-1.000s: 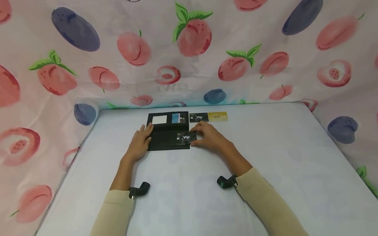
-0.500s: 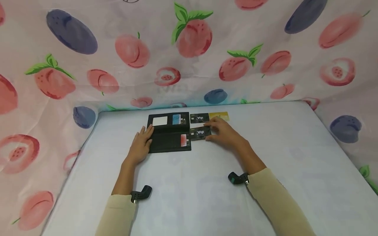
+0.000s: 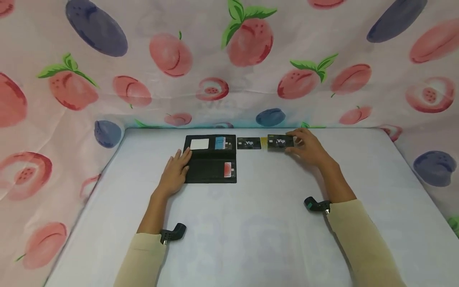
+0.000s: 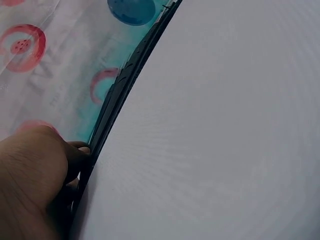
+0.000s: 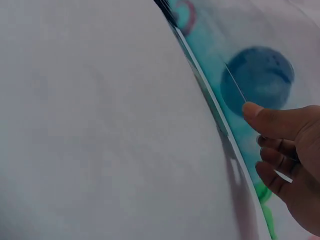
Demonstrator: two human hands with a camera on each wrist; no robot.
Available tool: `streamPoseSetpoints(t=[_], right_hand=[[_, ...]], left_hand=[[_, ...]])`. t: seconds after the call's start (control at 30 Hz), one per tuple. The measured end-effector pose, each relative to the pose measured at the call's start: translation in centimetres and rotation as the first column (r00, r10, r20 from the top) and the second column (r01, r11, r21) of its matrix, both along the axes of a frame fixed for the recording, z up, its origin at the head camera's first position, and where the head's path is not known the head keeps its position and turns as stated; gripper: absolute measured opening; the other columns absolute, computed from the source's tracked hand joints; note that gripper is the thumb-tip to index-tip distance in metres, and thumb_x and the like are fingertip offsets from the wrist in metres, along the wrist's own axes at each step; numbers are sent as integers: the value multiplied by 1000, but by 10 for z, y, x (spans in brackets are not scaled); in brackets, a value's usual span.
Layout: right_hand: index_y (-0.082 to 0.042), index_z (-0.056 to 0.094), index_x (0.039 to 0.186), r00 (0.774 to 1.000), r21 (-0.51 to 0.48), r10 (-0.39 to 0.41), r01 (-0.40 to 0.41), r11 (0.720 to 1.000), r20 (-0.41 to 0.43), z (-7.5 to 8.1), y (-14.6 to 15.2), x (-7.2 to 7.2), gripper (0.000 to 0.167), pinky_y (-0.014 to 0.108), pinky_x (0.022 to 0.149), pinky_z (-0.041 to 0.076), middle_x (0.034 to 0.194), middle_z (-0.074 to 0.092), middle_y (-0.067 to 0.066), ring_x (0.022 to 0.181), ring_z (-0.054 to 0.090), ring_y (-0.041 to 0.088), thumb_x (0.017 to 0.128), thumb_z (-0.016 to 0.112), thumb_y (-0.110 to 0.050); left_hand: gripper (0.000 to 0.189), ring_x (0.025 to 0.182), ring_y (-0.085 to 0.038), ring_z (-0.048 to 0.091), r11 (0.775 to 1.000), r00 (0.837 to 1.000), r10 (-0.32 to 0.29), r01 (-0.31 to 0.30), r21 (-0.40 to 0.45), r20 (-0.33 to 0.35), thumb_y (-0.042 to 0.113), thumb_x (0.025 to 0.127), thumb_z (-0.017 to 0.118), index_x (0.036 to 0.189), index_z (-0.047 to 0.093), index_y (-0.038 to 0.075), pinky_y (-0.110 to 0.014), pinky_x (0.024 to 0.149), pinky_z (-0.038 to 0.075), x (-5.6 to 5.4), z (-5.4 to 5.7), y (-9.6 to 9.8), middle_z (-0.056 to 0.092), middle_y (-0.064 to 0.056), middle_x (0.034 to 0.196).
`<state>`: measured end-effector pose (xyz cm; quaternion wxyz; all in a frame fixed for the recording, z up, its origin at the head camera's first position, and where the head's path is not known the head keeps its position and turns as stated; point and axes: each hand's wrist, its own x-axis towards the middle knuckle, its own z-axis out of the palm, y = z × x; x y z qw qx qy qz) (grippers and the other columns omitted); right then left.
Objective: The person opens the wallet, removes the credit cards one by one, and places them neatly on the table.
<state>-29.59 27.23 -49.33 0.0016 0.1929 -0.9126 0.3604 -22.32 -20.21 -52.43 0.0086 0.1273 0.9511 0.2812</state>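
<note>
Black, with its long axis running left to right, the Vip card (image 3: pixel 281 141) is pinched at its right end by the right hand (image 3: pixel 310 148), thumb on the near side and forefinger on the far side. It lies directly left of those fingertips and well apart from the left hand (image 3: pixel 173 173), so the right is plainly the nearer. From the head it covers most of the gold card (image 3: pixel 264 142), leaving a strip at the left; the right wrist view shows it edge-on and raised clear of the table (image 3: pixel 251 227). Further left, a matching card (image 3: pixel 247 143) lies between it and the open wallet (image 3: pixel 204 171). The right forearm slants up and inward from the lower right, its other fingers loosely bent. The left hand rests on the wallet's left edge, fingers extended and slightly spread.
</note>
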Motion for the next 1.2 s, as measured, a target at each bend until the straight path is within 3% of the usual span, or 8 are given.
streamPoseSetpoints(t=[0.23,0.43,0.63,0.83,1.2], right_hand=[[5,57,144,995,19,-74,73,997,70,-3,37,-2,53,58,95,47,142,48,29,112,53,44,98,77,-9],[2,57,145,993,17,-93,92,996,73,-7,51,-6,53,60,95,45,139,49,27,114,52,46,98,77,-13],[1,57,145,992,67,-106,101,993,69,-16,59,-12,51,57,93,43,139,48,26,111,50,43,100,75,-14],[3,56,146,996,102,-68,62,993,52,-15,62,-18,52,60,94,42,138,44,31,112,46,45,99,75,-10],[0,61,143,994,67,-86,82,994,61,-20,64,-21,46,63,102,40,143,39,31,122,43,48,100,72,-9]], left_hand=[[55,160,-38,8,1000,1000,6,-6,-7,6,5,110,45,163,31,-1,-52,129,1,7,-2,-3,23,-12,172],[56,160,-37,7,1000,1000,26,-26,-6,0,4,110,45,163,31,-1,-51,129,0,11,0,-9,23,-12,172],[56,160,-36,7,1000,1000,11,-11,5,-3,5,110,45,163,30,0,-51,129,0,8,-1,-6,23,-11,172],[56,161,-35,6,1000,1000,5,-5,-8,0,6,110,45,164,29,2,-49,129,-1,1,-2,-1,22,-10,173],[56,160,-36,8,1000,1000,7,-7,-13,-8,5,110,45,164,30,1,-51,129,1,-1,1,2,22,-10,173]])
